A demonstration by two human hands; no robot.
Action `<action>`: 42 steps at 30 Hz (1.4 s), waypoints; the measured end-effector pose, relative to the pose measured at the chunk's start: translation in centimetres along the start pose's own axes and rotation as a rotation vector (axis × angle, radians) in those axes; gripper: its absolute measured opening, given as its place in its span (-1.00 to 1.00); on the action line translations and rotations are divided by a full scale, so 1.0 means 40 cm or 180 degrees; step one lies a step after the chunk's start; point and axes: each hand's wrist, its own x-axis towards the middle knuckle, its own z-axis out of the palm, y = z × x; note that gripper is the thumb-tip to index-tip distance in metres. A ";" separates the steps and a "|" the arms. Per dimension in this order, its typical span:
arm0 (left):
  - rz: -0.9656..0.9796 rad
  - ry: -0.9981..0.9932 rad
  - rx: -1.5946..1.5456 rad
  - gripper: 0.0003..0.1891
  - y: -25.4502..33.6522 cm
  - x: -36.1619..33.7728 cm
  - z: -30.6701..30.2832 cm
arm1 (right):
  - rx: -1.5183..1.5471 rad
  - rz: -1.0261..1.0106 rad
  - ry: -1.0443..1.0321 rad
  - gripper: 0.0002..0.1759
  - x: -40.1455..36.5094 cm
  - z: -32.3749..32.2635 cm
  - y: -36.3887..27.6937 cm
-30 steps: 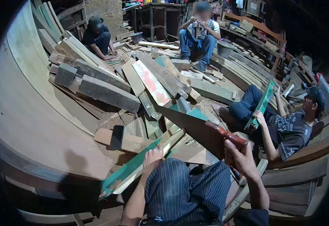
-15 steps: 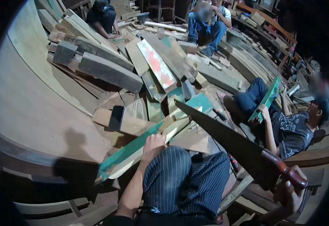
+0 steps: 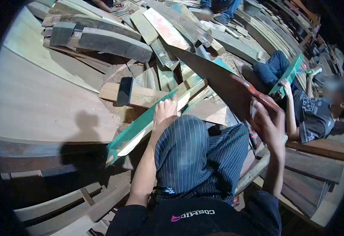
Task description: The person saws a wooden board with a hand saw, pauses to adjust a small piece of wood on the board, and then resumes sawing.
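My left hand (image 3: 166, 114) is closed over a green-painted wooden board (image 3: 136, 128), close beside my bent knee. Bare pale wood shows along the board's side, and it slants from lower left up to the right. In my right hand (image 3: 267, 120) is the wooden handle of a handsaw (image 3: 215, 74). Its dark, broad blade points up and left, and in this view it passes just beyond the board's upper right end. Under the board lies a flat piece of light wood (image 3: 144, 96), with a dark phone (image 3: 125, 91) resting on it.
A heap of timber offcuts (image 3: 115, 44) spreads ahead. A large curved wooden panel (image 3: 42, 98) stands at left. On the right a seated person (image 3: 313, 106) holds another green board (image 3: 288, 74). Other people sit partly in view at the top. A red-and-black tool handle (image 3: 252, 139) lies by my right knee.
My right hand has come up and left with the saw, bringing the blade closer to the board's upper end. My left hand keeps its hold. The view has tilted downward.
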 end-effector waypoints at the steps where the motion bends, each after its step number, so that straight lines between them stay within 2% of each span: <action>1: -0.0003 0.0035 -0.0013 -0.54 0.002 -0.005 -0.003 | -0.0142 0.0288 0.0163 -0.64 -0.040 -0.056 -0.048; 2: 0.0043 0.0150 0.0043 -0.56 0.000 -0.014 0.002 | -0.0269 0.0582 0.0314 -0.63 -0.079 -0.112 -0.096; 3: -0.0135 -0.0122 -0.0230 -0.55 -0.002 -0.003 -0.001 | -0.0398 0.0817 0.0192 -0.61 -0.125 -0.205 -0.128; 5: -0.0176 -0.0368 -0.0516 -0.58 0.002 0.009 -0.040 | -0.0600 0.0458 0.0482 -0.61 -0.205 -0.348 -0.149; 7: 0.0114 -0.0113 -0.0410 -0.58 -0.005 -0.003 0.000 | -0.0831 -0.0005 0.0786 -0.61 -0.254 -0.430 -0.164; 9: 0.0262 -0.0032 -0.0295 -0.60 -0.003 -0.003 0.032 | -0.0794 0.0139 0.1153 -0.62 -0.264 -0.457 -0.140; 11: 0.0199 -0.0124 -0.0193 -0.62 0.009 -0.005 0.028 | -0.0435 0.1136 0.1268 -0.62 -0.195 -0.358 -0.124; 12: 0.0053 -0.0195 -0.0014 -0.66 0.029 -0.008 0.026 | -0.0250 0.1401 0.1054 -0.62 -0.142 -0.276 -0.100; 13: 0.0441 0.0296 0.0549 -0.65 0.008 -0.026 0.086 | -0.0096 0.1413 0.0708 -0.62 -0.094 -0.199 -0.071; 16: 0.0726 0.1120 0.0556 -0.62 -0.019 -0.041 0.090 | 0.0318 0.0390 -0.0322 -0.64 0.024 0.093 0.062; 17: 0.0765 0.1400 0.0470 -0.60 -0.037 -0.025 0.094 | 0.0512 0.0082 -0.0275 -0.66 0.039 0.131 0.047; 18: 0.0264 0.0619 0.0242 -0.60 -0.011 0.001 0.038 | 0.0717 0.0094 -0.0447 -0.75 0.061 0.125 0.027; 19: -0.0271 -0.0195 -0.0017 -0.59 0.016 0.004 -0.012 | 0.0693 0.0181 -0.0611 -0.68 0.077 0.100 0.038; 21: 0.0066 0.0527 0.0311 -0.59 -0.001 -0.024 0.035 | 0.0594 0.0317 -0.0834 -0.69 0.046 0.047 0.004; 22: -0.0222 -0.0093 -0.0083 -0.58 0.010 -0.004 -0.017 | 0.0500 0.0387 -0.0787 -0.69 0.021 0.005 -0.033; 23: -0.0351 -0.0401 -0.0261 -0.55 0.014 0.012 -0.034 | 0.0404 0.0468 -0.0739 -0.69 -0.010 -0.045 -0.066; 24: -0.0364 -0.0368 -0.0306 -0.53 0.018 0.012 -0.044 | 0.0276 0.0329 -0.0443 -0.69 -0.041 -0.099 -0.058; 26: -0.0356 -0.0418 -0.0163 -0.50 0.022 0.006 -0.027 | 0.0107 0.0595 -0.0140 -0.76 -0.110 -0.237 -0.122; 28: -0.0315 -0.0493 -0.0145 -0.50 0.034 -0.003 -0.034 | 0.0544 0.0704 -0.0158 -0.71 -0.184 -0.328 -0.202; 29: -0.0309 -0.0606 -0.0146 -0.50 0.033 -0.001 -0.037 | 0.0229 0.0598 0.0054 -0.69 -0.214 -0.376 -0.193; 31: -0.0276 -0.0826 -0.0085 -0.55 0.037 0.000 -0.045 | 0.0363 0.0112 -0.0265 -0.69 -0.219 -0.416 -0.180; 33: -0.0258 -0.0894 -0.0061 -0.57 0.048 -0.004 -0.048 | 0.0303 0.0526 -0.0219 -0.70 -0.183 -0.387 -0.172; 34: -0.0253 -0.0836 -0.0068 -0.58 0.053 -0.003 -0.049 | 0.0075 0.0675 -0.0161 -0.68 -0.135 -0.319 -0.176; 35: -0.0257 -0.0778 -0.0088 -0.58 0.059 -0.007 -0.046 | -0.0511 0.0458 -0.0236 -0.66 -0.063 -0.226 -0.159; 38: -0.0334 -0.0547 -0.0146 -0.55 0.055 -0.011 -0.052 | 0.0240 0.0181 -0.0957 -0.62 0.133 0.059 0.077; 40: -0.0293 -0.0320 -0.0178 -0.52 0.052 -0.018 -0.079 | 0.0294 0.0034 -0.0861 -0.62 0.133 0.147 0.022; 41: -0.0373 -0.0409 -0.0179 -0.52 0.046 -0.006 -0.086 | -0.0123 0.0025 -0.0836 -0.62 0.139 0.155 0.025; 42: -0.0452 -0.0528 -0.0185 -0.51 0.043 0.000 -0.087 | 0.0169 0.0082 -0.0968 -0.63 0.132 0.137 0.007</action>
